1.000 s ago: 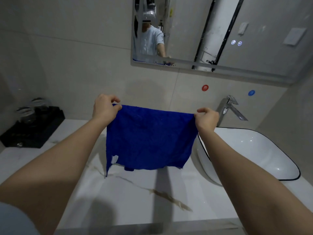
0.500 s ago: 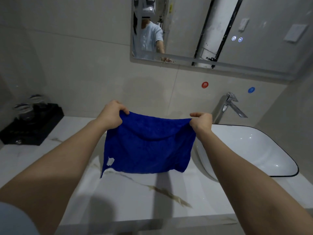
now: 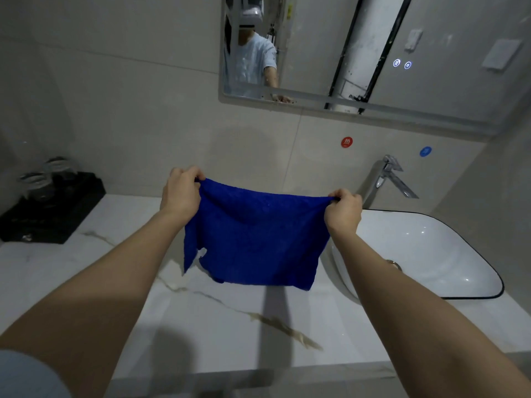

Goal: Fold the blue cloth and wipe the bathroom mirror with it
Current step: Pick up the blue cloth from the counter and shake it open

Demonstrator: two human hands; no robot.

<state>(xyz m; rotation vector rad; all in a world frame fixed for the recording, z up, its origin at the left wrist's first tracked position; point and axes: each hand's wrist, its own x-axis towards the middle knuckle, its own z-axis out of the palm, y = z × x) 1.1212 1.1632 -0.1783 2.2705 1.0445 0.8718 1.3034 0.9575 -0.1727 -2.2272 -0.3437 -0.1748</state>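
In the middle of the frame the blue cloth (image 3: 258, 239) hangs spread out between both hands, over the white marble-veined bench (image 3: 201, 326). The left hand (image 3: 181, 193) holds the cloth's upper left corner, its grip clamped on the fabric with the fingers curled over the top edge. The right hand (image 3: 343, 212) holds the upper right corner the same way, its grip also closed tight on the cloth. The top edge sags a little between the two hands. The cloth looks doubled, with a second layer showing along the bottom. A small white tag (image 3: 202, 253) shows near the lower left edge. Whether the bottom edge touches the bench cannot be told.

The bathroom mirror (image 3: 316, 47) is on the wall at the upper centre and right of the frame, well above the cloth and apart from it. Two lit icons (image 3: 401, 64) glow on its glass. Below it on the wall are a red sticker (image 3: 346, 142) and a blue sticker (image 3: 425, 151). At the right a chrome faucet (image 3: 388, 176) stands behind a white basin (image 3: 431, 254) with a black rim. At the left edge a black tray (image 3: 51, 214) sits on the bench, carrying glasses (image 3: 34, 182).
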